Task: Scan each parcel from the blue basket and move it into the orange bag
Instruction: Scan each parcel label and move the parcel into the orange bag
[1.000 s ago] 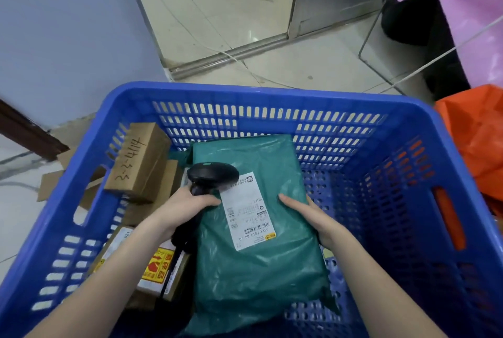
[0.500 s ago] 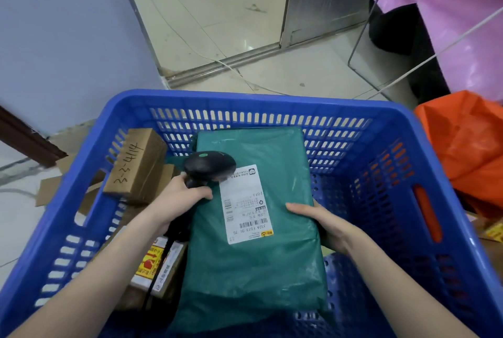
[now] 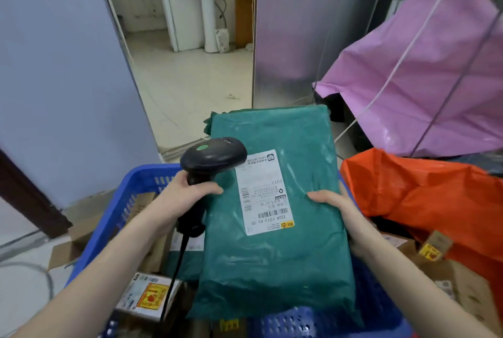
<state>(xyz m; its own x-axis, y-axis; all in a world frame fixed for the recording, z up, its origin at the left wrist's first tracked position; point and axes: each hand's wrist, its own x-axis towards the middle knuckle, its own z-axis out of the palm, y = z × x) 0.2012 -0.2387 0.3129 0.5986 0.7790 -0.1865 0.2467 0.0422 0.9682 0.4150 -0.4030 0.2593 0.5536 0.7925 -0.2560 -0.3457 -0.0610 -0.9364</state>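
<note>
A large green plastic parcel (image 3: pixel 275 253) with a white shipping label (image 3: pixel 264 190) is lifted above the blue basket (image 3: pixel 119 212). My right hand (image 3: pixel 337 209) grips its right edge, thumb on top. My left hand (image 3: pixel 187 196) holds the black barcode scanner (image 3: pixel 212 156) by its handle, the scanner head at the label's upper left corner. The orange bag (image 3: pixel 424 196) stands open to the right of the basket.
Cardboard boxes (image 3: pixel 147 297) with labels lie in the basket's left side. Several boxes (image 3: pixel 462 283) lie in the orange bag. A pink plastic sheet (image 3: pixel 424 71) hangs at upper right. A doorway with a white sink pedestal (image 3: pixel 209 11) is ahead.
The green parcel has risen out of the basket, held by my right hand. My left hand with the scanner rose with it. The view has tilted upward.
</note>
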